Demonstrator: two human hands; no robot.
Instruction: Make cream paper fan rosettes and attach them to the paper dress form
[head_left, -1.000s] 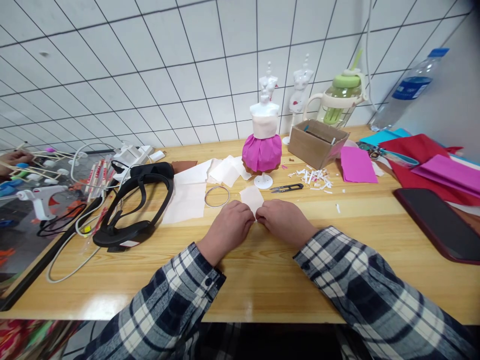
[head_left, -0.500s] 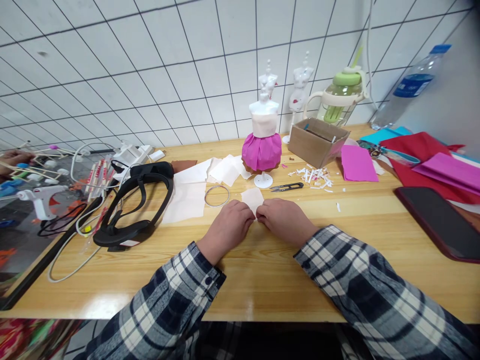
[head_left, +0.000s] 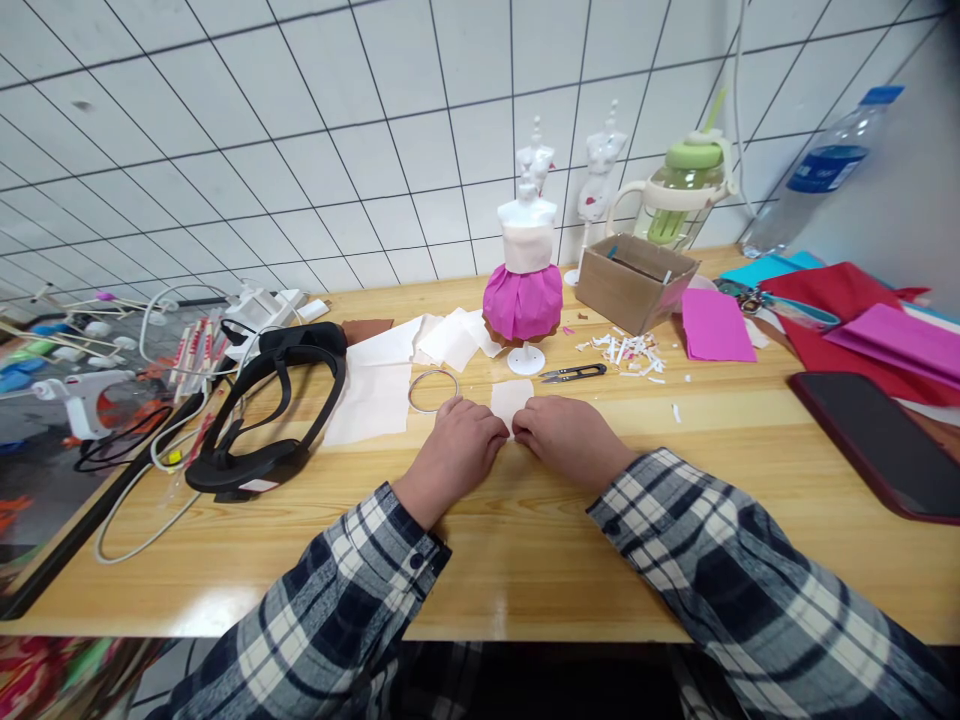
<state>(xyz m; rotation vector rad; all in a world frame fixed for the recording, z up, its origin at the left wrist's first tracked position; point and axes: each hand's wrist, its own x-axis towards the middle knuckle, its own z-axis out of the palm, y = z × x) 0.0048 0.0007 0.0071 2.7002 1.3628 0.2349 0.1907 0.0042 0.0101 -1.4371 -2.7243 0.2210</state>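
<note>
A small pale pink piece of paper (head_left: 511,400) lies between my hands near the middle of the table. My left hand (head_left: 465,446) pinches its near edge from the left. From the right, my right hand (head_left: 566,438) pinches the same edge, its fingertips almost meeting the left ones. Just beyond my left hand is a thin metal ring (head_left: 415,401). Behind the paper stands a small white dress form (head_left: 527,215) with a pale top and a puffy magenta skirt (head_left: 523,303). Black thread snips (head_left: 576,373) lie right of its base.
Larger pale sheets (head_left: 366,400) and a black head strap (head_left: 330,400) are on the left, with cables and a glue gun (head_left: 82,400). On the right are white paper scraps (head_left: 626,350), a cardboard box (head_left: 619,290), magenta paper (head_left: 718,327) and a phone (head_left: 885,440).
The piece of paper has shifted slightly to the right between my fingers. My hands have hardly moved. Another person's hand at the far left has gone out of view.
</note>
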